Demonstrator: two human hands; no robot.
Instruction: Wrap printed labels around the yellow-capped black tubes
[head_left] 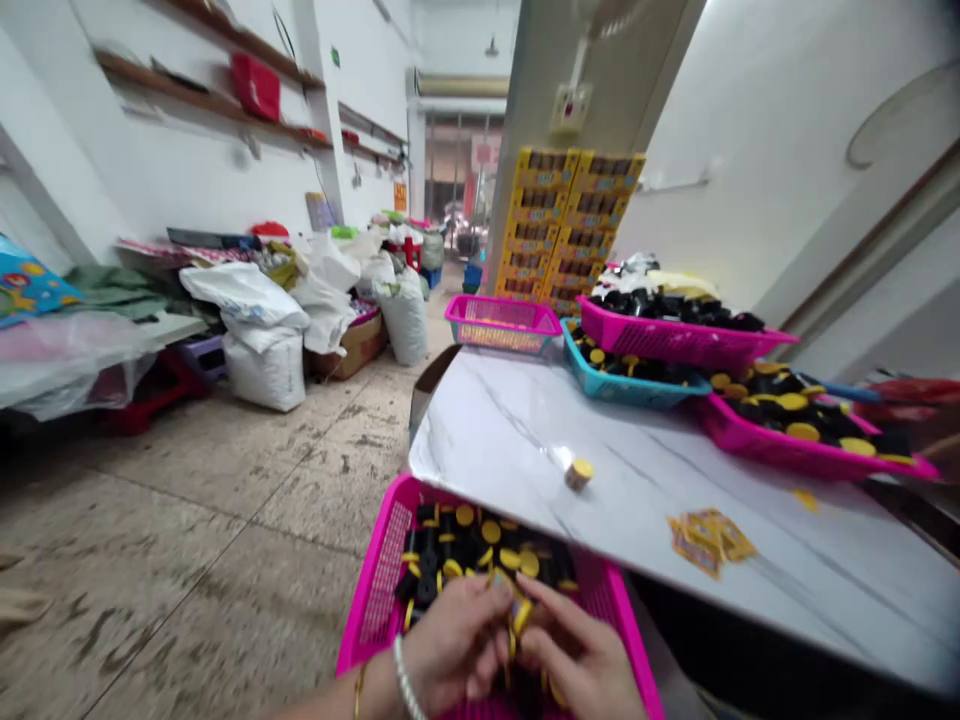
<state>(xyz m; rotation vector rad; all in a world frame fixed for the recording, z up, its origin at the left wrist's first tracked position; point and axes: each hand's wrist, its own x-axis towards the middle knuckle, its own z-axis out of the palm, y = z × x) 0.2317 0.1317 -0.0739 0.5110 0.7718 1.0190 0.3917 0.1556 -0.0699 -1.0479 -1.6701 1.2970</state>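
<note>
- White marble-patterned tabletop (510, 420): ahead of the fingers and to their right, its near edge hiding the far right part of the basket beneath the hands.
- Worn, stained stone-tile floor (225, 530): left of the fingers, running back toward a barred opening.
- Bulging white woven sacks (264, 355): on the floor, ahead and left; brown wooden wall shelves (210, 97) above them.
- Yellow boxes in two tall stacks (540, 225): far ahead, by a beige pillar (577, 110).
- Bright pink plastic basket (377, 590) of black pieces with yellow caps: directly under the fingers; hands and wrists cover much of its near part.
- Small yellow-capped cylinder (579, 475): on the tabletop, ahead and right; flat yellow printed packets (709, 540) farther right.
- Blue plastic basket (637, 391), with a magenta mesh basket (675, 342) above it: beyond the cylinder, both filled with dark pieces.
- Left hand (457, 635): thumb and fingertips pinch a small yellow printed piece (521, 612), above the basket's contents.
- Right hand (585, 655): fingers curved around the piece's other side; blur hides whether they press it.
</note>
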